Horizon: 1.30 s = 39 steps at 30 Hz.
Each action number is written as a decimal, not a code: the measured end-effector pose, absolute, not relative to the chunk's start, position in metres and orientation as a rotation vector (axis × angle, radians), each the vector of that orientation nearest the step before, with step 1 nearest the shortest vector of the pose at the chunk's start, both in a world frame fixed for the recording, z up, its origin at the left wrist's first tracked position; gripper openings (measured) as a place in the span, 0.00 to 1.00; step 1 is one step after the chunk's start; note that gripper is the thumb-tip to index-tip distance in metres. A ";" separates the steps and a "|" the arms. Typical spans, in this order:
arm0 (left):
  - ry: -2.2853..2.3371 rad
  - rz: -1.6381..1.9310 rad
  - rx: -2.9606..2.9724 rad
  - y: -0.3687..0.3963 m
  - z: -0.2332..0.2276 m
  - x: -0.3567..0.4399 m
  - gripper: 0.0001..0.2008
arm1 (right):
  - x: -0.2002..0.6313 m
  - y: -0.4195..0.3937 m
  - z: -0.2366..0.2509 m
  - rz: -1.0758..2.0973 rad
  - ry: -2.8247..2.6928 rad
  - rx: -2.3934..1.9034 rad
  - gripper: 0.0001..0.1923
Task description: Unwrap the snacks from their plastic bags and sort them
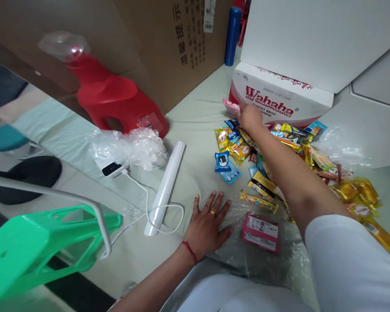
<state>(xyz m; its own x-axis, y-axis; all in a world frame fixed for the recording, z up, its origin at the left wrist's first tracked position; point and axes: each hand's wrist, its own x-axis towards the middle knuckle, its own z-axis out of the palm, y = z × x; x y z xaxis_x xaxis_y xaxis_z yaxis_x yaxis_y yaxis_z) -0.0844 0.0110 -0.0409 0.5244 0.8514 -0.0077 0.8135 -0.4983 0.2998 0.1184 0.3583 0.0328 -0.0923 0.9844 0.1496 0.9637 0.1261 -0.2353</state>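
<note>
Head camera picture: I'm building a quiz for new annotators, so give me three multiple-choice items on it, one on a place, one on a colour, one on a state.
1. Where does the left hand rest?
A. flat on the clear plastic bag
B. on the red jug
C. on the white roll

2. What colour is the flat packet lying on that bag?
A. green
B. pink
C. blue

3. What is the state of the right hand?
A. open and flat on the table
B. closed on a small pink packet, raised over the snack pile
C. holding the charging cable

Answers: 1 A, fingers spread on the plastic; 2 B, pink with a white label; 3 B, the packet sticks out of the fist.
</note>
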 end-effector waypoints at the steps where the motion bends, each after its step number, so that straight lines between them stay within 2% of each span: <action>1: 1.404 0.204 2.498 0.011 -0.041 -0.084 0.36 | 0.128 0.344 0.041 0.092 -2.091 -1.833 0.24; 4: 1.412 0.202 2.484 0.011 -0.040 -0.083 0.35 | 0.166 0.271 0.068 0.272 -2.047 -1.581 0.28; 7: 1.414 0.195 2.475 0.011 -0.038 -0.081 0.36 | 0.207 0.169 0.076 0.788 -2.021 -1.487 0.26; 10: 1.419 0.184 2.490 0.011 -0.036 -0.080 0.36 | 0.232 0.075 0.059 1.231 -1.892 -1.525 0.25; 12: 1.422 0.171 2.512 0.011 -0.037 -0.079 0.35 | 0.237 0.034 0.040 1.396 -1.855 -1.517 0.26; 14: 1.428 0.155 2.535 0.010 -0.037 -0.078 0.34 | 0.236 0.010 0.022 1.329 -1.965 -1.501 0.26; 18: 1.446 0.138 2.565 0.009 -0.037 -0.075 0.35 | 0.224 -0.008 0.007 0.673 -2.270 -1.639 0.25; 20: 1.453 0.130 2.572 0.009 -0.037 -0.074 0.35 | 0.215 -0.013 0.008 0.514 -2.357 -1.669 0.26; 26: 1.438 0.059 2.589 0.008 -0.038 -0.075 0.43 | 0.190 -0.023 0.008 0.454 -2.551 -1.730 0.39; 31: 1.438 -0.012 2.606 0.008 -0.042 -0.076 0.45 | 0.193 -0.029 0.006 0.402 -2.626 -1.600 0.38; 39: 1.447 0.004 2.609 0.009 -0.044 -0.075 0.45 | 0.196 -0.036 0.003 0.413 -2.521 -1.652 0.37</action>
